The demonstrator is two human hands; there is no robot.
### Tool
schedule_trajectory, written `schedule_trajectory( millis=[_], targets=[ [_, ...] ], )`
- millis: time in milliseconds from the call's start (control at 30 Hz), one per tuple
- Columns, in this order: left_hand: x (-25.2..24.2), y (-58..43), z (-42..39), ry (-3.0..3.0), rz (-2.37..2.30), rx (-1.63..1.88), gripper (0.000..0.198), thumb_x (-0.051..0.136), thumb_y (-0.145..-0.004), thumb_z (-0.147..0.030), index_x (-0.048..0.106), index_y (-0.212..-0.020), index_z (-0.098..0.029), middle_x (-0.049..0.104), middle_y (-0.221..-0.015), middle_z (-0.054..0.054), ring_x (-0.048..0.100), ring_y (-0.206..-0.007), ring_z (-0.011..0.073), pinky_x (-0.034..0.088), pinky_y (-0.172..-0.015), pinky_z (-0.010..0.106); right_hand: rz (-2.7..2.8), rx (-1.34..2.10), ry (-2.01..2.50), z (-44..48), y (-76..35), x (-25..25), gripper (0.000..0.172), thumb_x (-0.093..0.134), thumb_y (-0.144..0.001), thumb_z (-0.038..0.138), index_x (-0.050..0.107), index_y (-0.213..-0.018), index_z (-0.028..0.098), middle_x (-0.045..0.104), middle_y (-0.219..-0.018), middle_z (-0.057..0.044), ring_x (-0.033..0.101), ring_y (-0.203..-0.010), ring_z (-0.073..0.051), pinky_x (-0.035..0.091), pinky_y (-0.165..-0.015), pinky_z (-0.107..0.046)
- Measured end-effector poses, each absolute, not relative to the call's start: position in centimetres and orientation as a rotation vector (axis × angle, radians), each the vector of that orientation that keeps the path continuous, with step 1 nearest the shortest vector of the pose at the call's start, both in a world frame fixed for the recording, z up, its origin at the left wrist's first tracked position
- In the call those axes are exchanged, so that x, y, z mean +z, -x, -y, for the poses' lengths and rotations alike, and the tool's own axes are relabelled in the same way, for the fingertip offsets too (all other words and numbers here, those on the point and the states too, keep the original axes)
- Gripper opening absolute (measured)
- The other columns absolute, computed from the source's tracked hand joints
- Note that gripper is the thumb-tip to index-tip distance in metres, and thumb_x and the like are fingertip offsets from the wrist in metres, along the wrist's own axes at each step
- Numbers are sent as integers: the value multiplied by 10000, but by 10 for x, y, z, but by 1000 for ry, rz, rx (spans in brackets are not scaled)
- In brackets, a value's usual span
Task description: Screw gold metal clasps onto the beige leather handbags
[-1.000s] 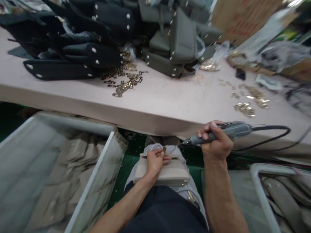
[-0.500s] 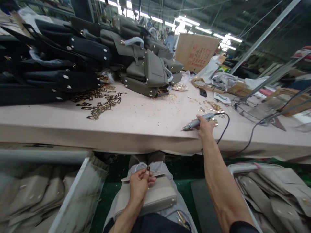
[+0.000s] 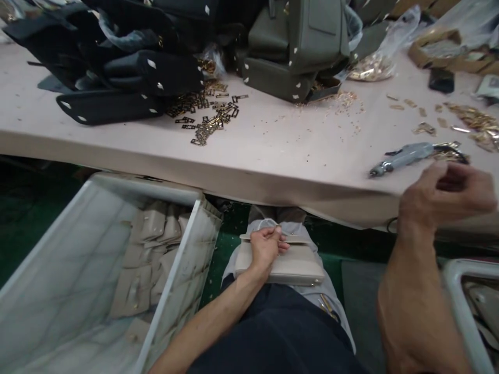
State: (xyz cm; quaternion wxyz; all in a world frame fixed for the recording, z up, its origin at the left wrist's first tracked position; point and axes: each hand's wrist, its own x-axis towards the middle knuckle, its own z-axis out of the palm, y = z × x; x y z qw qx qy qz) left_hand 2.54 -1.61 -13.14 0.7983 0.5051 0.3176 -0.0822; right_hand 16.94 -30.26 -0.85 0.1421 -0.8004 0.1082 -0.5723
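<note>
Beige purse [image 3: 290,267] is lying across the person's lap, just below the table [image 3: 273,156] edge. Left hand [image 3: 267,248] is pinning it, fingers curled together over the flap edge; firm pressure there is probably what is stopping it sliding. Right hand [image 3: 448,195] is hovering loosely curled and empty near the power tool [image 3: 405,156] on the table.

The front strip of the table [image 3: 273,156] is bare between the gold fittings [image 3: 206,111] and the rotary tool [image 3: 405,156]; a hand passes freely there. Black bags [image 3: 128,78] and grey-green bags [image 3: 300,47] block the rear. Loose hardware [image 3: 471,122] litters the right end. The right hand [image 3: 448,195], empty, hangs just before the tool. Below the edge, the gap between the left bin [image 3: 191,244] and the right bin [image 3: 460,291] is filled by the beige bag [image 3: 296,267] and the left hand [image 3: 267,246] clasping it.
</note>
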Motion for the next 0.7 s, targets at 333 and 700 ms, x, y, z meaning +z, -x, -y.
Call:
schedule_trajectory(
  millis=[333, 700],
  targets=[
    [-132, -32, 20, -1036, -714, -202, 203, 786, -785, -241, 665, -802, -80, 724, -675, 115, 730, -530, 220, 576, -448, 250, -333, -441, 2160, 204, -43, -123, 352, 698, -855, 500, 747, -841, 151, 675, -673, -49, 576, -552, -157, 462, -576, -282],
    [-127, -35, 25, -1051, -734, -191, 204, 802, -776, -240, 666, -797, -90, 745, -743, 123, 724, -527, 195, 552, -453, 229, -619, 229, 1945, 217, -48, -189, 499, 672, -700, 595, 819, -885, 155, 727, -732, -71, 660, -735, -261, 472, -669, -335]
  ],
)
